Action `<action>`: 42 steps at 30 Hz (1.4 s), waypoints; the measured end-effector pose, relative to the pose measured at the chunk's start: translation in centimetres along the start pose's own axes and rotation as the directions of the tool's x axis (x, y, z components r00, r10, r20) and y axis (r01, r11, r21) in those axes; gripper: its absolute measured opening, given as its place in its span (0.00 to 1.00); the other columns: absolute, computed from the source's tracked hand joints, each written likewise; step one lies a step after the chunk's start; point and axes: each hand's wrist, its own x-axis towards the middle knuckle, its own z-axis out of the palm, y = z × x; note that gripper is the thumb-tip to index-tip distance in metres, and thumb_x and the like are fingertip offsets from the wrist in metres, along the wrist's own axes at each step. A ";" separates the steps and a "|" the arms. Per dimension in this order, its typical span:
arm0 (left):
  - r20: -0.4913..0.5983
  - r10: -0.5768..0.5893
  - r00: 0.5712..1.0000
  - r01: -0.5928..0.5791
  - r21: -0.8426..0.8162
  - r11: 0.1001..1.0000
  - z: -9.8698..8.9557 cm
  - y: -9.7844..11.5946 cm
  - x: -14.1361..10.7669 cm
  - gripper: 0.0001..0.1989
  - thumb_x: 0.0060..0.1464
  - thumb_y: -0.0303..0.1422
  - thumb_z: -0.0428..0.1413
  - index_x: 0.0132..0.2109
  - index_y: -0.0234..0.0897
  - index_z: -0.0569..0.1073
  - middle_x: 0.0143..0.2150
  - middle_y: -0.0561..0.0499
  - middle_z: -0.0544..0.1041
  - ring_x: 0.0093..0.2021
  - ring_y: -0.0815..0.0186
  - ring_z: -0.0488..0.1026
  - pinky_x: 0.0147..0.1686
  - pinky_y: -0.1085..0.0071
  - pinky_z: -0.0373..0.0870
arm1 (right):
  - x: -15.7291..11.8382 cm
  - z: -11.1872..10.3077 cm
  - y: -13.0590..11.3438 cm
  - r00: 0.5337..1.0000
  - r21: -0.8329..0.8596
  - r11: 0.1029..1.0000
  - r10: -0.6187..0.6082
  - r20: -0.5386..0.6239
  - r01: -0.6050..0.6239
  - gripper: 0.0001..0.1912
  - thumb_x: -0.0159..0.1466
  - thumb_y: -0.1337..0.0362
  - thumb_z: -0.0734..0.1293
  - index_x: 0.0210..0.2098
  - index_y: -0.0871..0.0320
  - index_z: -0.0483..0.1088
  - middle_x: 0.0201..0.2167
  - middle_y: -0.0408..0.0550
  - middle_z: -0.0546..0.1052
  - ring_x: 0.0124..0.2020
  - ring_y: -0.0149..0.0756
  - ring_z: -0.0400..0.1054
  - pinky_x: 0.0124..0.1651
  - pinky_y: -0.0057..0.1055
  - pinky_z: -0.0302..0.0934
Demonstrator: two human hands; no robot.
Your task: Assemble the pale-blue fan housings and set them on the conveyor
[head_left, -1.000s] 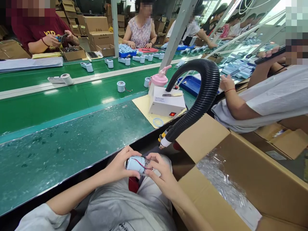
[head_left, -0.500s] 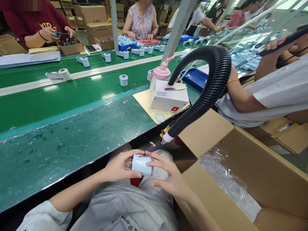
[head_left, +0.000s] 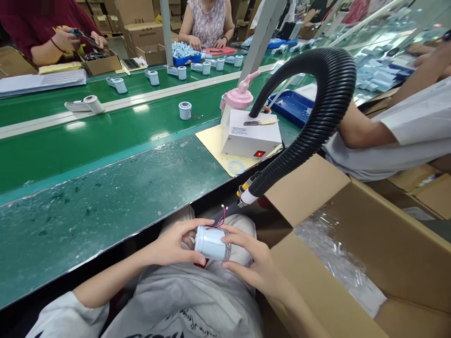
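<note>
Above my lap is a light-blue cylindrical housing (head_left: pixel 211 243), lying on its side. My left hand (head_left: pixel 179 244) grips its left end, thumb below and fingers over the top. At the other end, my right hand (head_left: pixel 252 256) has its fingertips and thumb around a clear plastic part (head_left: pixel 227 245). Thin red and dark wires (head_left: pixel 222 217) with small white connectors rise from the top of the housing. Just beyond the hands hangs the white-tipped nozzle (head_left: pixel 247 197) of a black ribbed hose (head_left: pixel 333 89).
A white box (head_left: pixel 250 136) with a lit red switch stands on the green bench (head_left: pixel 105 206), beside a pink-topped bottle (head_left: pixel 238 97). Another wired housing (head_left: pixel 185 111) sits on the green belt. Right of my lap, an open carton (head_left: pixel 398 253) holds clear plastic pieces. Co-workers sit across and to the right.
The housing has shifted slightly right, and more of the clear part shows at its right end. Its wires now stand more upright. The camera view has tilted slightly.
</note>
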 end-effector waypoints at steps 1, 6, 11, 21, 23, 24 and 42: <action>0.001 0.042 0.999 -0.042 0.056 0.998 -0.1 0.1 0.0 0.42 0.44 0.48 0.72 0.65 0.42 0.71 0.61 0.39 0.75 0.54 0.50 0.77 0.50 0.61 0.76 | -0.1 -0.1 0.0 1.000 0.008 1.000 0.009 0.000 -0.009 0.19 0.64 0.64 0.75 0.54 0.53 0.72 0.61 0.59 0.76 0.58 0.49 0.75 0.61 0.40 0.70; 0.072 0.262 0.962 -0.272 0.279 0.921 -0.3 0.5 -0.3 0.40 0.50 0.44 0.70 0.67 0.47 0.68 0.66 0.40 0.73 0.65 0.48 0.71 0.64 0.54 0.66 | -0.2 -0.2 -0.2 0.997 0.092 0.993 0.072 0.015 -0.073 0.20 0.64 0.61 0.76 0.54 0.51 0.72 0.59 0.57 0.77 0.57 0.49 0.75 0.56 0.39 0.73; 0.137 0.338 0.931 -0.364 0.320 0.875 -0.4 0.2 -0.3 0.41 0.52 0.41 0.69 0.70 0.50 0.64 0.68 0.41 0.71 0.68 0.50 0.68 0.67 0.53 0.64 | -0.2 -0.1 -0.5 0.987 0.239 0.958 0.157 0.037 -0.161 0.22 0.64 0.61 0.76 0.56 0.49 0.72 0.59 0.54 0.77 0.58 0.47 0.74 0.52 0.37 0.76; 0.151 0.307 0.940 -0.341 0.351 0.872 -0.3 0.8 -0.6 0.39 0.53 0.42 0.68 0.70 0.51 0.64 0.69 0.41 0.70 0.68 0.49 0.68 0.67 0.51 0.65 | -0.1 0.0 -0.9 0.934 0.412 0.840 0.344 0.100 -0.354 0.20 0.63 0.55 0.76 0.53 0.49 0.74 0.46 0.48 0.77 0.46 0.39 0.74 0.44 0.29 0.76; 0.152 0.300 0.942 -0.336 0.356 0.872 -0.4 0.8 -0.6 0.40 0.53 0.43 0.68 0.70 0.51 0.64 0.69 0.41 0.69 0.68 0.49 0.68 0.67 0.50 0.65 | -0.1 0.1 -0.8 0.916 0.437 0.809 0.384 0.116 -0.394 0.21 0.62 0.53 0.76 0.52 0.49 0.74 0.45 0.49 0.76 0.45 0.39 0.73 0.41 0.27 0.74; 0.152 0.299 0.942 -0.335 0.359 0.871 -0.4 0.8 -0.6 0.40 0.53 0.43 0.68 0.70 0.51 0.64 0.69 0.41 0.69 0.68 0.49 0.67 0.67 0.50 0.65 | -0.1 0.2 -0.8 0.908 0.456 0.790 0.400 0.126 -0.411 0.21 0.62 0.52 0.76 0.52 0.50 0.74 0.46 0.49 0.76 0.45 0.39 0.73 0.40 0.27 0.74; 0.161 0.256 0.953 -0.299 0.372 0.879 -0.5 0.5 -1.0 0.38 0.54 0.41 0.68 0.70 0.50 0.65 0.71 0.39 0.66 0.70 0.48 0.65 0.68 0.49 0.63 | 0.5 1.9 -0.1 0.772 0.656 0.466 0.558 0.304 -0.594 0.30 0.58 0.37 0.74 0.41 0.55 0.64 0.28 0.40 0.72 0.23 0.31 0.71 0.23 0.25 0.69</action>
